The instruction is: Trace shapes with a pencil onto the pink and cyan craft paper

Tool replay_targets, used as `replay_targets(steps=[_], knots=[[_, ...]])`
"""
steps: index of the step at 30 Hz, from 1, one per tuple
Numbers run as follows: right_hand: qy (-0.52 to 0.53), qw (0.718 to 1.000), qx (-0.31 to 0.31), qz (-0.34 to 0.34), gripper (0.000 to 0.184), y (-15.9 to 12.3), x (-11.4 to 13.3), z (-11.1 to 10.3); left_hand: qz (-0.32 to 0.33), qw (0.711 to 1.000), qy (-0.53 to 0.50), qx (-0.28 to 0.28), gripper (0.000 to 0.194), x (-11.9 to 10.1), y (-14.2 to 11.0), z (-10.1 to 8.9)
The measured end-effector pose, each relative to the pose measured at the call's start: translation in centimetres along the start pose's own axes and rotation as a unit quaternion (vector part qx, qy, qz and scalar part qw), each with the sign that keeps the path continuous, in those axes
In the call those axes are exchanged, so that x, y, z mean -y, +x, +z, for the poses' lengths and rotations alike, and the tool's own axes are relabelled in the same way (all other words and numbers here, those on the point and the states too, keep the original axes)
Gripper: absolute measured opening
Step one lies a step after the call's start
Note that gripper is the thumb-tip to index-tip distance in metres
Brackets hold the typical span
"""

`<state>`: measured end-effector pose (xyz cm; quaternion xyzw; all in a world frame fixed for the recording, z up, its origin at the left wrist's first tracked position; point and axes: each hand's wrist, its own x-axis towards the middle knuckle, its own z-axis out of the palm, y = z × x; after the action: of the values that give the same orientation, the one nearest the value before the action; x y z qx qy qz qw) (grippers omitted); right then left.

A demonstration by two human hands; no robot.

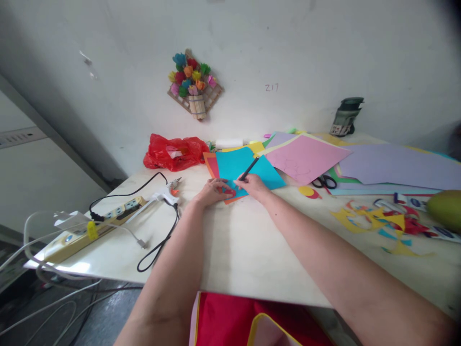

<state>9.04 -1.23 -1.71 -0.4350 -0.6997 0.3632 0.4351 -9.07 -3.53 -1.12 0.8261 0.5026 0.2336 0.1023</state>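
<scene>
A sheet of blue paper (234, 161) lies on the table with orange and red sheets beneath its left side. My left hand (212, 192) rests at its near edge, fingers spread and touching down around a small red paper piece (229, 191). That piece is partly covered by the fingers, so its outline is unclear. In my right hand (253, 185) is a black pen (249, 168), gripped close to its lower end. The pen's tip points down at the blue sheet beside the red piece, but the hand hides whether it touches.
Scissors (324, 181), a pink sheet (306, 156), purple sheets (389, 166) and paper scraps (360, 221) lie to the right. Left are a glue gun (167, 192), a power strip (97, 230) with cables, and a red plastic bag (176, 151). A bottle (346, 117) stands behind.
</scene>
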Motion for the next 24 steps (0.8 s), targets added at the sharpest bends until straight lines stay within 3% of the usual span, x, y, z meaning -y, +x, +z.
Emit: replay_targets(steps=[11, 24], knots=[[-0.016, 1.000, 0.025, -0.010, 0.017, 0.6, -1.2, 0.4, -0.104, 0.993, 0.051, -0.004, 0.035, -0.6, -0.2, -0.2], [-0.053, 0.998, 0.041, -0.020, 0.019, 1.0, -2.0, 0.5, -0.150, 0.987, 0.045, -0.025, 0.034, -0.7, -0.2, 0.2]])
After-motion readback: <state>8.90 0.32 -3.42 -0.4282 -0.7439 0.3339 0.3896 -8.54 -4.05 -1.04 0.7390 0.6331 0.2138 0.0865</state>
